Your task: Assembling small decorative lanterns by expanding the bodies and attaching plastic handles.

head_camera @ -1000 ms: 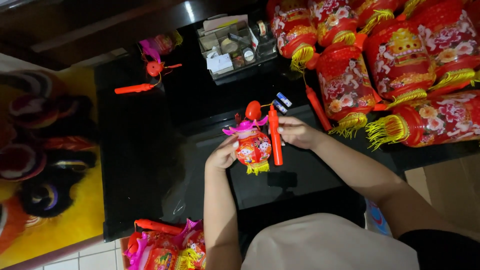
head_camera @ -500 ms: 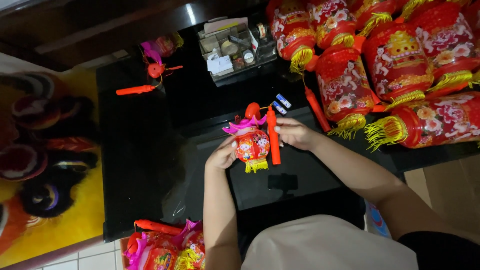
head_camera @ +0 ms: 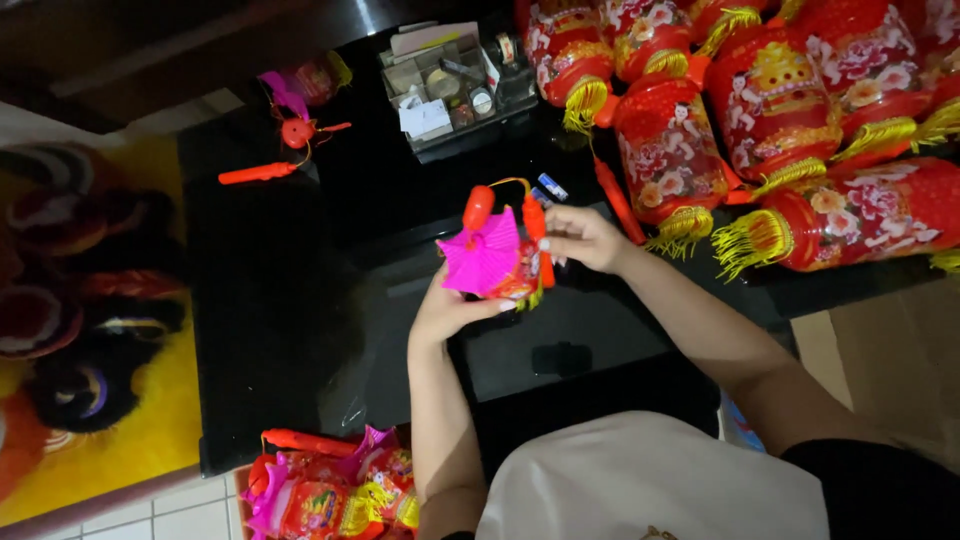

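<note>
Over the black table (head_camera: 280, 330) I hold a small toy lantern (head_camera: 490, 262) with a pink pleated top and a red and gold body. My left hand (head_camera: 445, 310) cups it from below. My right hand (head_camera: 580, 238) grips the orange-red stick handle (head_camera: 537, 235) that stands along the lantern's right side. A cord loops from the stick to a small red bulb-shaped piece (head_camera: 478, 207) above the lantern. Two small blue and white batteries (head_camera: 548, 190) lie on the table just behind my right hand.
Large red flowered lanterns with gold fringes (head_camera: 770, 130) crowd the table's right side. A compartment tray of small parts (head_camera: 450, 85) stands at the back. Another small lantern (head_camera: 305, 90) and an orange stick (head_camera: 258, 173) lie back left. More toy lanterns (head_camera: 330, 490) sit at lower left.
I have tilted the small lantern toward me, so its pink top now faces the camera, and lifted it slightly. Both hands keep their hold.
</note>
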